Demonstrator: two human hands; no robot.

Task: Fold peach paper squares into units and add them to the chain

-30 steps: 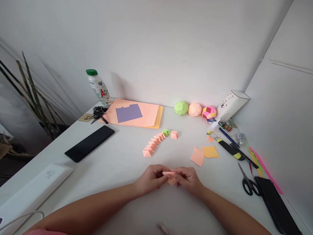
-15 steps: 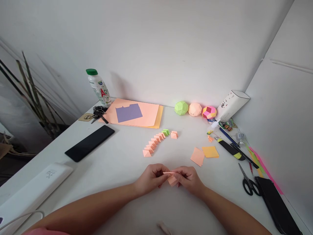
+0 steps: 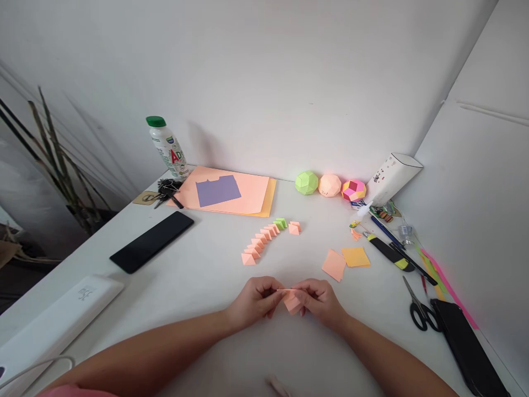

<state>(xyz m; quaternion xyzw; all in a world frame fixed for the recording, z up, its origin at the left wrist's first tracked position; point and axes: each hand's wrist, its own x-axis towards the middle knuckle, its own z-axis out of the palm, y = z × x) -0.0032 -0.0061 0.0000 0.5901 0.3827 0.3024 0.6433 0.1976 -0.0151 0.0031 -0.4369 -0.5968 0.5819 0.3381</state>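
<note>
My left hand (image 3: 254, 302) and my right hand (image 3: 320, 302) meet just above the white table (image 3: 198, 286), both pinched on one small folded peach paper piece (image 3: 291, 300). Its folded flap hangs down between my fingertips. Beyond my hands a curved row of folded peach paper units (image 3: 258, 242) lies on the table, ending in a green unit (image 3: 280, 223) and a separate peach one (image 3: 294, 227). Two flat squares, a peach sheet (image 3: 333, 264) and an orange sheet (image 3: 355, 256), lie to the right of the row.
Three paper balls, green (image 3: 306, 182), peach (image 3: 329, 185) and pink-yellow (image 3: 353, 189), stand by the wall. Coloured sheets (image 3: 231, 190), keys (image 3: 167, 191), a bottle (image 3: 167, 146) and a black phone (image 3: 151, 241) lie left. Pens (image 3: 390, 251), scissors (image 3: 419, 309) and a black case (image 3: 467, 344) lie right.
The peach piece has turned in my fingers: it was held flat, now a folded flap points down. Both hands stayed in place.
</note>
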